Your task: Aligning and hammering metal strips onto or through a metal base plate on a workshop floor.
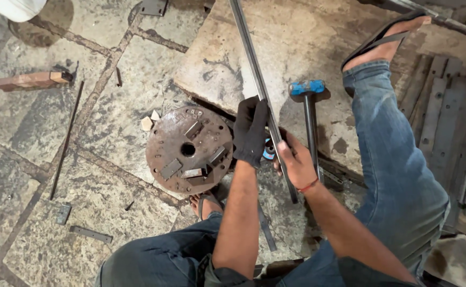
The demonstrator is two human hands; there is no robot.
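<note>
A long grey metal strip [250,53] runs from the top of the view down to my hands. My left hand [250,132], in a black glove, grips the strip just right of a rusty round metal plate [188,150] with small blocks welded on it. My bare right hand [295,162], with a red thread at the wrist, holds the strip's lower end. A small blue object [268,150] shows between my hands. A hammer with a blue head [308,88] and a dark handle lies on the stone slab [297,37] just right of the strip.
I squat on a stone-tile floor, my sandalled right foot [390,40] on the slab. Flat metal bars [445,111] are stacked at the right. A thin rod [66,139], a brick [31,80] and small metal offcuts [89,233] lie to the left.
</note>
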